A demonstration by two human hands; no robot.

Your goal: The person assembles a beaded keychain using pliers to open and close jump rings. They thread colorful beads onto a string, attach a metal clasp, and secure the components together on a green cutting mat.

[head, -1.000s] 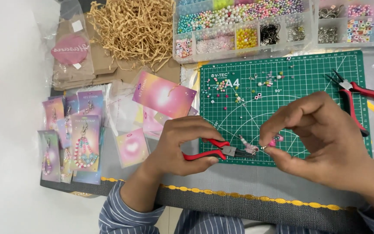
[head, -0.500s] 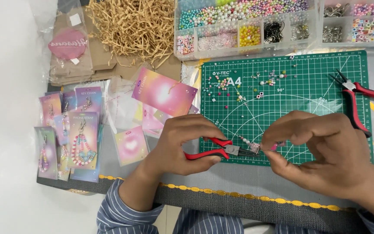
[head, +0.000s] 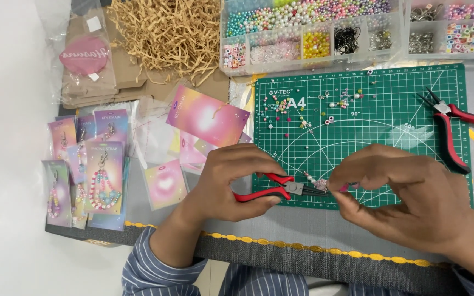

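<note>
Red spare pliers [head: 456, 129] (loose beads [head: 303, 109] nearby) on green cutting mat [head: 390, 104]

The left hand [head: 231, 183] lies knuckles up, its fingers curled inward and closed in a firm grip, thumb tucked beneath. The right hand [head: 407, 200] sits close beside it, thumb and forefinger pinched together at their tips, the other fingers arched above. Both forearms come in from the lower edge in striped sleeves.
</note>
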